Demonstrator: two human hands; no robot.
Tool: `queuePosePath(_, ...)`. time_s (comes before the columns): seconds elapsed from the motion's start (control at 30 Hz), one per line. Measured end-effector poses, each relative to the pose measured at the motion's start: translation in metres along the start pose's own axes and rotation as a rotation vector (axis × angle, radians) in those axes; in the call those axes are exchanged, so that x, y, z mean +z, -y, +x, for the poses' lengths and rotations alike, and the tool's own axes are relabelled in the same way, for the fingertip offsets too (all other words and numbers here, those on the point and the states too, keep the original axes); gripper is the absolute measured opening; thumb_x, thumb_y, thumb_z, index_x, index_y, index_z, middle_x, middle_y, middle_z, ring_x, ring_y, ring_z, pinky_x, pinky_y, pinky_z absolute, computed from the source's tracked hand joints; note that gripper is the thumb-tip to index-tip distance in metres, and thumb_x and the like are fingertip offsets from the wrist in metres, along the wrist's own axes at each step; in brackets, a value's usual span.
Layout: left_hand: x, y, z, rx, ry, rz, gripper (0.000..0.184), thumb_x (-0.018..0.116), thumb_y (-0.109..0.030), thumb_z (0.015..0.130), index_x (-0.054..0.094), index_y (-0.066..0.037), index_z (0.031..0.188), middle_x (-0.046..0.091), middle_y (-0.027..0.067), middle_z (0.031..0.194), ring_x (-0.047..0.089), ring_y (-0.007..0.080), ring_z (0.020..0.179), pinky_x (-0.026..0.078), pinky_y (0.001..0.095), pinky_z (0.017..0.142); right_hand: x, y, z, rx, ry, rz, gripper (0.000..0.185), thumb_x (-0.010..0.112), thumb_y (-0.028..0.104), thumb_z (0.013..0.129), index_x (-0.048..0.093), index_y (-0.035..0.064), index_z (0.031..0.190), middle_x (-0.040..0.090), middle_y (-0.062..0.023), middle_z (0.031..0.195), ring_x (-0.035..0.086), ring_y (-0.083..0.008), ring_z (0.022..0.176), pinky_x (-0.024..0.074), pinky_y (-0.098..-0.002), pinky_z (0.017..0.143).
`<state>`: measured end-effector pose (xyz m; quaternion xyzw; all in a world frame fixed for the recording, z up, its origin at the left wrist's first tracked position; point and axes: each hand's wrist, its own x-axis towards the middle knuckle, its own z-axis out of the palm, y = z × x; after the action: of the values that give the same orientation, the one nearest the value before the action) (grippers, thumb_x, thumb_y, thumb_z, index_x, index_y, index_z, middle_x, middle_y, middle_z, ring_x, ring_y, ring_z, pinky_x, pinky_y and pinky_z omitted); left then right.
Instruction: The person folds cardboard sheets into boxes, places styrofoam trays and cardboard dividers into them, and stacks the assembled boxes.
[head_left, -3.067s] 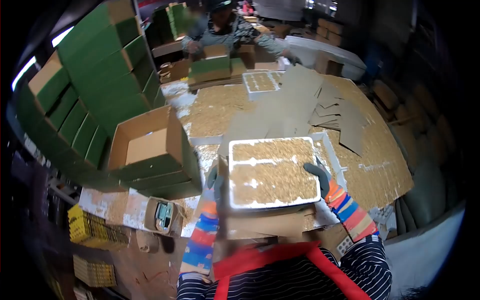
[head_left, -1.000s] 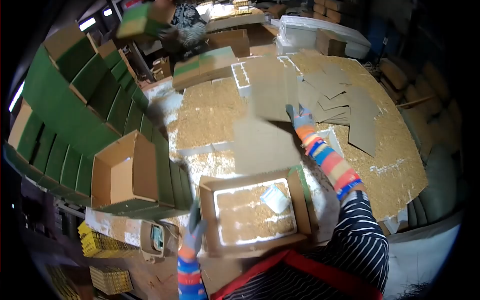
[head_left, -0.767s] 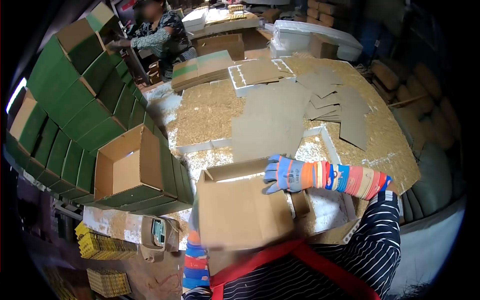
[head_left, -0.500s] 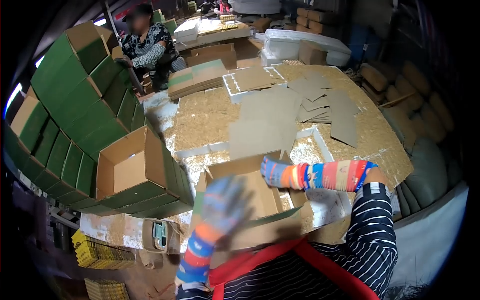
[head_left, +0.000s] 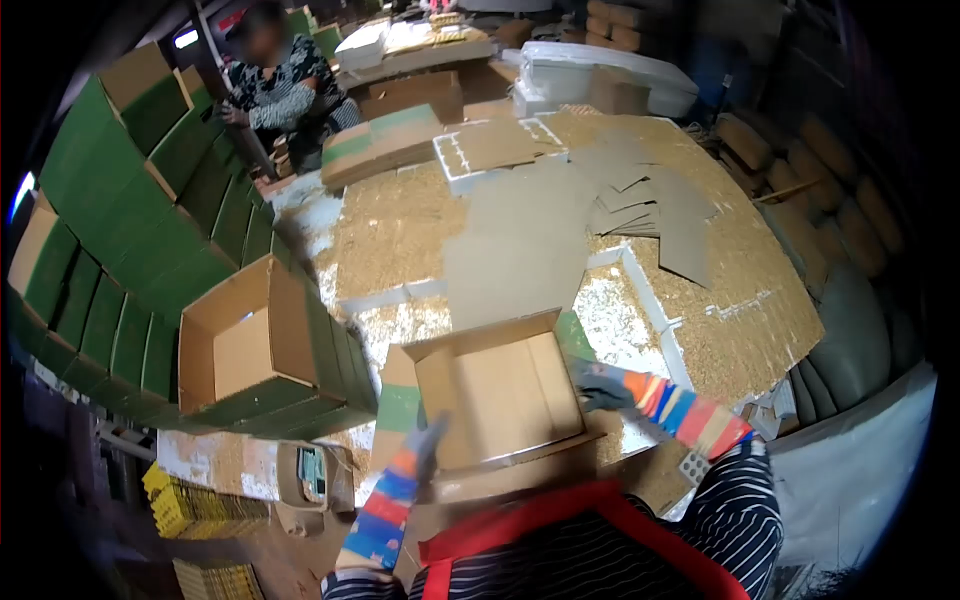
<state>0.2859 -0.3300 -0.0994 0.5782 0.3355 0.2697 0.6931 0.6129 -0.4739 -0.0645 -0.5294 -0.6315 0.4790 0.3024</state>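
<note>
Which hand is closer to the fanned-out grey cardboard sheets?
Right. Your right hand is at the right side of the open brown cardboard box, below the sheets in view; your left hand is at the box's left side, farther off.

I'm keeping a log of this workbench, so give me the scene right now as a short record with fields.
Box: open box in front of the person, brown cardboard showing inside
Left hand: left hand, gloved, blurred, by the box's near left corner
Right hand: right hand, gloved, at the box's right side; grip unclear
Beyond the box: grey sheets, overlapping
Left side: green boxes, stacked; yellow stacks lower down
Far left: co-worker beside the green boxes
</note>
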Motion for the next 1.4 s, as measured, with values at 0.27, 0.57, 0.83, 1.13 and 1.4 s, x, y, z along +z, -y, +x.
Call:
queuePosePath(0.27, 0.029, -0.035, -0.021, 0.173, -0.033, 0.23, 0.094, 0.074, -0.019, 0.072, 0.012, -0.004, 0.141, 0.03, 0.0154, 0.139, 0.033, 0.0244, 0.125, 0.031, 0.0356, 0.102, 0.028, 0.011, 0.026, -0.048, -0.478, 0.156, 0.047, 0.054, 0.027, 0.085, 0.045, 0.0023, 0.124, 0.054, -0.0097, 0.115, 0.052, -0.0174, 0.104, 0.0437, -0.0316, 0.088)
queuePosePath(0.57, -0.104, -0.16, -0.068, 0.837, -0.523, 0.39, 0.05, 0.054, -0.02, 0.084, 0.041, 0.002, 0.127, 0.047, 0.0165, 0.126, 0.049, 0.0224, 0.109, 0.041, 0.0347, 0.091, 0.006, 0.107, 0.125, -0.404, -0.193, 1.424, 0.053, 0.05, 0.038, 0.086, 0.042, 0.0035, 0.126, 0.052, -0.0135, 0.12, 0.051, -0.0265, 0.108, 0.0412, -0.0413, 0.094)
queuePosePath(0.83, -0.279, -0.144, -0.061, 0.924, -0.746, 0.002, 0.051, 0.032, -0.033, 0.094, 0.027, -0.005, 0.137, 0.053, 0.0124, 0.117, 0.056, 0.0162, 0.086, 0.038, 0.0312, 0.088, 0.093, 0.223, 0.293, -0.359, -0.487, 0.893, 0.051, 0.053, 0.022, 0.087, 0.037, -0.0014, 0.129, 0.058, -0.0116, 0.105, 0.055, -0.0187, 0.098, 0.0445, -0.0302, 0.088)
queuePosePath(1.13, -0.299, -0.123, -0.066, 0.759, -0.933, 0.016, 0.059, 0.03, -0.05, 0.093, 0.034, -0.008, 0.135, 0.052, 0.001, 0.105, 0.045, 0.0087, 0.072, 0.039, 0.0214, 0.069, 0.131, 0.205, 0.323, -0.34, -0.321, 0.641, 0.054, 0.064, 0.027, 0.078, 0.045, 0.0014, 0.122, 0.052, -0.016, 0.112, 0.053, -0.026, 0.098, 0.0437, -0.0338, 0.086)
queuePosePath(1.4, -0.304, -0.052, -0.042, 0.675, -0.727, -0.019, 0.055, 0.029, -0.044, 0.095, 0.054, 0.0, 0.115, 0.058, 0.0086, 0.11, 0.052, 0.0185, 0.1, 0.039, 0.0305, 0.091, 0.132, 0.209, 0.305, -0.373, -0.401, 0.782, 0.035, 0.042, 0.025, 0.093, 0.046, 0.0021, 0.12, 0.053, -0.0065, 0.115, 0.052, -0.0163, 0.097, 0.0451, -0.0286, 0.084)
